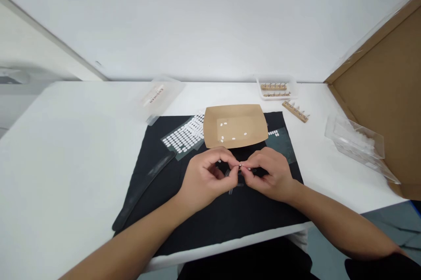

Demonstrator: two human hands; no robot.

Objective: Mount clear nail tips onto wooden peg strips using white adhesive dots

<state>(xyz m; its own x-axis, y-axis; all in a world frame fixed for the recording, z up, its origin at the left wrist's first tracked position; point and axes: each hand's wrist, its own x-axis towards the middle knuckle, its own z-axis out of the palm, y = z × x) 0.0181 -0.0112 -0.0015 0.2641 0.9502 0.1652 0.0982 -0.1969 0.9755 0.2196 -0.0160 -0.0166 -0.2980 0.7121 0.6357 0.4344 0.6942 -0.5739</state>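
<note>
In the head view, the left hand [210,172] and the right hand [269,170] met over the black cloth [197,236] near the middle of the bench [59,161], thumb and forefinger of each pinched together on a small piece [240,165] largely hidden by the fingertips. Clear plastic bits [231,191] lay just below them. Beyond the knuckles, the near rim of the brown tray [262,125] left little room forward; white ovals lay inside it. To its left a sheet of white ovals [184,138] reached toward the cloth's far-left corner, and a dark sheet [283,146] ran along the cloth's right edge. A curved black strip [144,190] followed the left edge, beyond which a broad white stretch ran to the bench's left edge. By the bench's far edge stood a clear container [260,96], and clear boxes [353,139] sat toward its right edge. Between the hands and the cloth's near edge, dark fabric spread flat.
</note>
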